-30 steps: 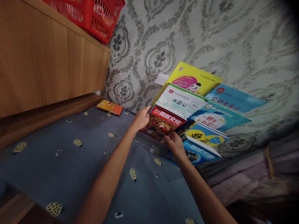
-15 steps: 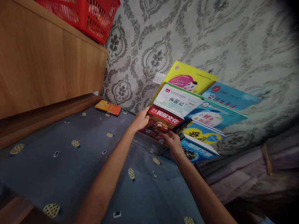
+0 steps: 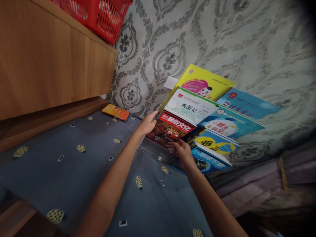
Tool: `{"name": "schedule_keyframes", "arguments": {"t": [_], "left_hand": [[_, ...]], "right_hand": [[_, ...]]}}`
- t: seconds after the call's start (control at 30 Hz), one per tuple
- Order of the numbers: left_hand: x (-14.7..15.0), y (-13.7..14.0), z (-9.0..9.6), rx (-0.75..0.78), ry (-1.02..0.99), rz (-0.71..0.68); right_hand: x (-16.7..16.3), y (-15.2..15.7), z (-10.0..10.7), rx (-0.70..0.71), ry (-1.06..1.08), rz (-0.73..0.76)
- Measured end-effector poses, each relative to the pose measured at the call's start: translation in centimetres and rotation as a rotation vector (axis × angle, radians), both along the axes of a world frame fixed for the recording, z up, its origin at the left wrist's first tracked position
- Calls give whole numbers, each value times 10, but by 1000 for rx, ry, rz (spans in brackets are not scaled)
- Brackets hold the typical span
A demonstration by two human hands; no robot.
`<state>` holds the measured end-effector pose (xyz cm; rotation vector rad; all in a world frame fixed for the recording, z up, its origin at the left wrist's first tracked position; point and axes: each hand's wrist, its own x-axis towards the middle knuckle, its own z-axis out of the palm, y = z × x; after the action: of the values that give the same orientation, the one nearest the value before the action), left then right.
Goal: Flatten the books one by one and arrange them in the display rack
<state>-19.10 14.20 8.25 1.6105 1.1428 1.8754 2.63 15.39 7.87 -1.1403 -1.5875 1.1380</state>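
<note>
Fingers of my right hand (image 3: 184, 152), slightly parted, have slid left over the folk-culture book (image 3: 170, 130), left hand (image 3: 148, 123) at its edge, grip I can't tell — book still below the Journey to the West volume (image 3: 190, 104), placement seemingly unaltered.

The bare left forearm (image 3: 118, 174) and bare right forearm (image 3: 211, 197) are stretched forward; the bare left hand (image 3: 147, 123) is extended farther, the bare right hand (image 3: 183, 152) held nearer (its fingers (image 3: 175, 145) loosely bent).

LH (image 3: 148, 123) at red bk (image 3: 170, 128) L edge; RH (image 3: 182, 152) at btm; orange bk (image 3: 115, 112) apart
</note>
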Motion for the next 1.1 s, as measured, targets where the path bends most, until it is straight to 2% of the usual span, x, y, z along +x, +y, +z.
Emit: {"name": "schedule_keyframes", "arguments": {"t": [0.23,0.5,0.73,0.9,1.03,1.1], "left_hand": [[-31,-22,7,-138,-142,155],[-25,-33,10,-293,148,260],[-21,-34,8,-369,312,240],[-28,-34,0,-434,328,295],[-39,-33,-9,-495,331,342],[-43,-30,-14,-529,331,363]], "right_hand": [[1,5,0,-117,-208,20],[-1,4,2,-125,-287,0],[5,3,-4,-113,-252,56],[9,-12,-22,61,-208,64],[8,-42,-48,277,-217,3],[5,-61,-63,297,-201,56]]}}
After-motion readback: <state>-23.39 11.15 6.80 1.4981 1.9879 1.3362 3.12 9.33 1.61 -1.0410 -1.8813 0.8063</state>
